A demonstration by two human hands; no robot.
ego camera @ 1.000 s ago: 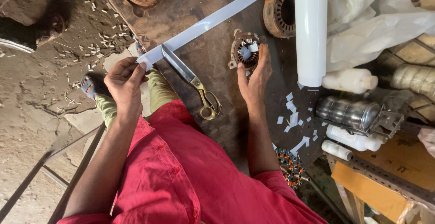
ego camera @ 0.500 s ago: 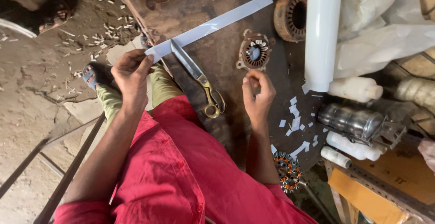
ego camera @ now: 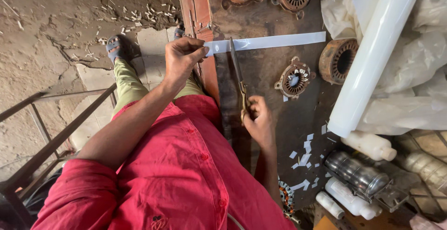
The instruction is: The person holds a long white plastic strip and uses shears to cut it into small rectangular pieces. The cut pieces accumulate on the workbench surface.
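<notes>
Now left hand [ego camera: 182, 58] pinches white strip [ego camera: 272, 41]; scissors [ego camera: 238, 79] in right hand [ego camera: 258, 118]

I see a long white paper strip [ego camera: 265, 42] lying flat across the dark workbench, its left end pinched; brass-handled scissors [ego camera: 238, 79] cross it (blades pointing away, handles gripped near the body).

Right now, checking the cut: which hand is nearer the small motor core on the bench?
Right. The right hand grips the scissors beside the core; the left hand pinches the strip's far end.
</notes>
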